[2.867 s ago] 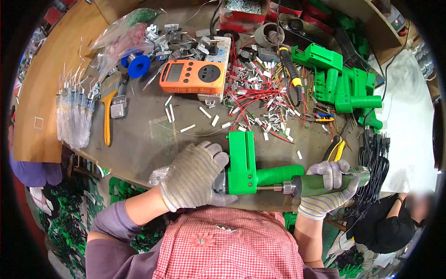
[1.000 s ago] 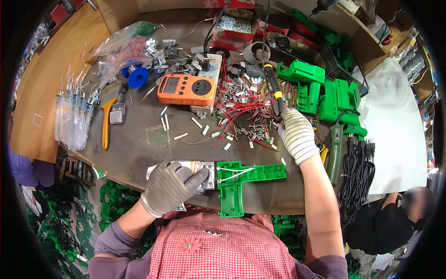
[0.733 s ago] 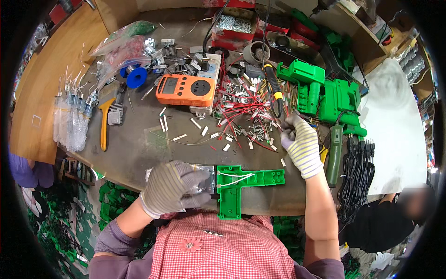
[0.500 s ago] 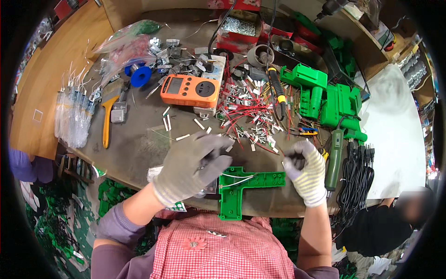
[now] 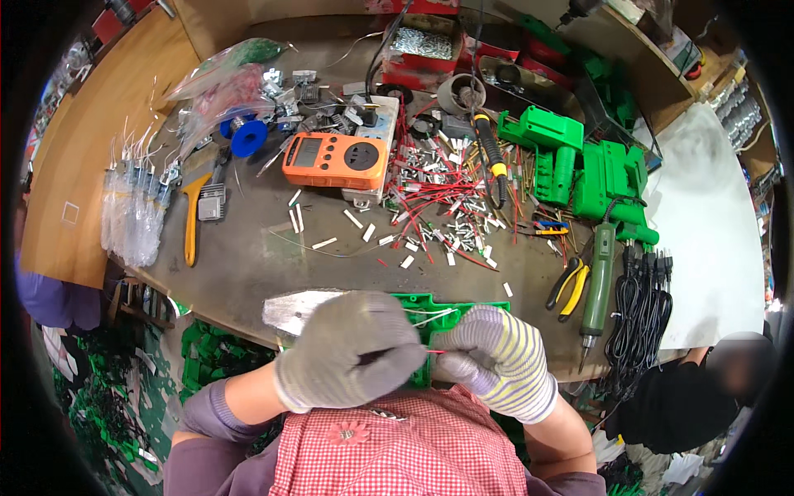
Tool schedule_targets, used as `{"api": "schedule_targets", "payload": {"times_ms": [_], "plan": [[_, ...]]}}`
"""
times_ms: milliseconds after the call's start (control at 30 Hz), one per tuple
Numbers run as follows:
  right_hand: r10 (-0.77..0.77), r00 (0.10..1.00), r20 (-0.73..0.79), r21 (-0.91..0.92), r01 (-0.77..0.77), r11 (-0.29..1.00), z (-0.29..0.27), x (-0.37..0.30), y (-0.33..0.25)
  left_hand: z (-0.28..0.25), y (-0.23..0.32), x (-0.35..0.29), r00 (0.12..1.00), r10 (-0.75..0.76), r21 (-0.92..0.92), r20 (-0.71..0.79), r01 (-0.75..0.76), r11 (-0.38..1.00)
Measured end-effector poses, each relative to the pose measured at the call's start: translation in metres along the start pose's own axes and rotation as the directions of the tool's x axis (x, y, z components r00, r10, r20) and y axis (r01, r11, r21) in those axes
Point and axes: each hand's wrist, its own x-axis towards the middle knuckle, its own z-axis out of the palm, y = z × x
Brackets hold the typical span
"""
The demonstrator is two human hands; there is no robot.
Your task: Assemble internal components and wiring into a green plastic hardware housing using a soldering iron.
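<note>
Both my gloved hands meet low in front of me, over the green plastic housing half (image 5: 420, 299) at the table's front edge. Two white wires (image 5: 430, 314) lie across that housing. My right hand (image 5: 500, 364) is closed, its fingertips pinching a short red wire (image 5: 436, 351) that shows in the gap between the hands. My left hand (image 5: 354, 354) is closed at the other end of the gap; whether it grips the same wire or something else is hidden. The hands cover most of the housing's lower part.
A pile of red wires and small sleeves (image 5: 447, 194) lies mid-table, beside an orange multimeter (image 5: 335, 161). To the right are yellow-handled pliers (image 5: 571, 289), a green electric screwdriver (image 5: 597, 281), black cords (image 5: 637, 314) and green housings (image 5: 608, 182). A brush (image 5: 192, 215) lies left.
My left hand has moved down and slightly right, my right hand down and left, bringing them together over the housing. The red wire now shows between them. The pliers and a pale plate are uncovered.
</note>
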Motion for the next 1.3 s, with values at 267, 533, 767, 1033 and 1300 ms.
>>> {"api": "schedule_targets", "payload": {"times_ms": [267,533,767,1033,1300], "plan": [[-0.157,0.987,0.025,-0.279,0.157,0.947,0.009,0.013,0.002,-0.04,-0.02,-0.056,0.942,-0.334,-0.181,0.043,0.336,0.924],[0.05,0.987,-0.153,-0.03,-0.055,0.998,-0.019,-0.012,0.02,-0.094,-0.011,-0.058,0.669,-0.383,0.109,0.637,0.414,0.904],[0.176,0.967,-0.186,0.047,-0.17,0.984,0.007,-0.002,0.027,-0.004,-0.076,0.065,0.994,-0.106,0.611,0.001,0.083,0.787],[-0.148,0.974,-0.171,-0.318,0.088,0.944,0.021,0.016,0.027,0.018,-0.086,0.094,0.973,-0.206,0.846,-0.107,0.198,0.496],[-0.154,0.987,-0.045,-0.473,0.115,0.873,0.027,0.028,0.039,0.013,-0.068,0.041,0.938,-0.219,-0.046,-0.268,0.214,0.976]]}}
